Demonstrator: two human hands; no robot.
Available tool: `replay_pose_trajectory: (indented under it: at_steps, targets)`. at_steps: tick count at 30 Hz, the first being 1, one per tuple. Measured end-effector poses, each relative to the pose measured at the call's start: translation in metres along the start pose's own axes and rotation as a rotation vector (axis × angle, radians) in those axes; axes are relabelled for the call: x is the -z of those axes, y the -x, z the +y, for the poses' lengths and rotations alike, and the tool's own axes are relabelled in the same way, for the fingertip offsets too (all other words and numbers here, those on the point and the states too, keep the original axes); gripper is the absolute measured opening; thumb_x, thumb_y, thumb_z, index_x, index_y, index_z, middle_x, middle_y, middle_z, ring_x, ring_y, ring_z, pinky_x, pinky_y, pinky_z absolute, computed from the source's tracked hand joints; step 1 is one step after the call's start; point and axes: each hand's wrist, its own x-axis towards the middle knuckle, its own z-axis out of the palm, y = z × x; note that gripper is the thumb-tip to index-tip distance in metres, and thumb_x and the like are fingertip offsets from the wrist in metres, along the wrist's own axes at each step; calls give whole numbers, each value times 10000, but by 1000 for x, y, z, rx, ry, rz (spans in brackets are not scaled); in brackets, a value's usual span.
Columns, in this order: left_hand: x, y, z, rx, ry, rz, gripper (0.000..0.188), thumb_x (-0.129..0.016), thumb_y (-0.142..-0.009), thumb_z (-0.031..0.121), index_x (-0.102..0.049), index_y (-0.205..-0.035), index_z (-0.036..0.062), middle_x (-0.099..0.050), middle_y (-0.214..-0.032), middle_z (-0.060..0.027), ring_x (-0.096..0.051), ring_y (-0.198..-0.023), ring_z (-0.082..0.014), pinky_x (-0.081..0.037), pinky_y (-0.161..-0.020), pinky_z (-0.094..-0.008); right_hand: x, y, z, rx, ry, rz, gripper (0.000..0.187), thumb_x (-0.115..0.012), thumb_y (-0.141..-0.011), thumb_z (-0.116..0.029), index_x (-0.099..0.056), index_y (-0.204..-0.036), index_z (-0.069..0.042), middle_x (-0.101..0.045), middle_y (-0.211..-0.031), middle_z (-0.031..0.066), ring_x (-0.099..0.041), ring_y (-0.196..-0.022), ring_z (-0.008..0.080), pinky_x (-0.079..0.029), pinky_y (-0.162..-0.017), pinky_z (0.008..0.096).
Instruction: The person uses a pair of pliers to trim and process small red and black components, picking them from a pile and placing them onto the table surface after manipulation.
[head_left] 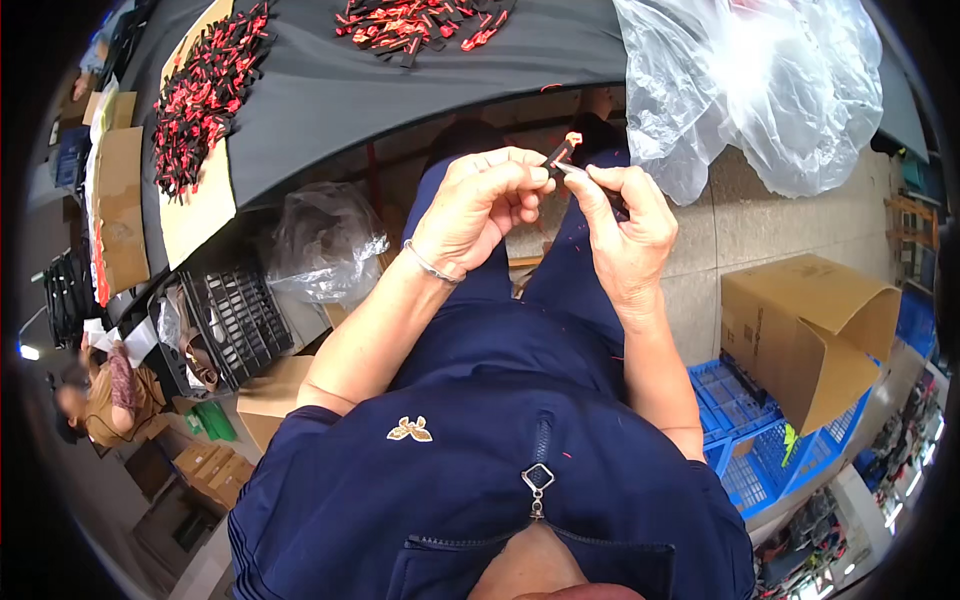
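Observation:
Above my lap, both hands meet at a small black fabric strip (562, 153) with a red and orange end. My left hand (480, 205) pinches the strip between thumb and fingertips and wears a silver bracelet on its wrist. My right hand (632, 225) is closed around a small tool with a silver pointed tip (570, 169), touching the strip or just beside it. A dark part of that tool shows under the fingers; its exact kind is hidden. Beyond my hands lie a pile of similar black and red strips (400, 25) and a larger pile (205, 105) at the left.
A black-covered table (440, 95) curves across in front of me, with cardboard (205, 215) under the left pile. Clear plastic bags hang at its right (740, 90) and below its edge (330, 240). Blue crates (730, 400) and a carton (800, 320) stand right. Another person (115, 395) sits far left.

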Motion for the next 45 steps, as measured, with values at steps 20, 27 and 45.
replay_pose_trajectory:
  at_steps: [20, 27, 45]
  targets:
    - [4, 7, -24, -20, -352, 96, 241, -624, -867, 168, -611, -1034, -5, -660, -870, -61, -578, -685, -66, -473, -650, -200, -16, -3, 9, -413, -528, -42, 199, -623, -832, 29, -557, -1015, -9, -621, -860, 40, -587, -772, 66, -477, -697, 208]
    - [1, 4, -27, 16, -160, 102, 136, -628, -848, 156, -633, -900, 30, -648, -778, -39, -553, -629, -56, -454, -606, -198, -8, -2, -1, -382, -504, -40, 366, -698, -787, -12, -529, -1112, -11, -633, -896, 61, -598, -829, 93, -480, -753, 225]
    - [-5, 5, -31, -124, -313, 179, 113, -636, -827, 127, -636, -888, 31, -634, -748, -13, -525, -612, -30, -414, -585, -172, -4, 25, 9, -198, -12, 52, 191, -760, -741, -141, -629, -819, -25, -633, -721, 72, -593, -628, 175, -463, -561, 274]
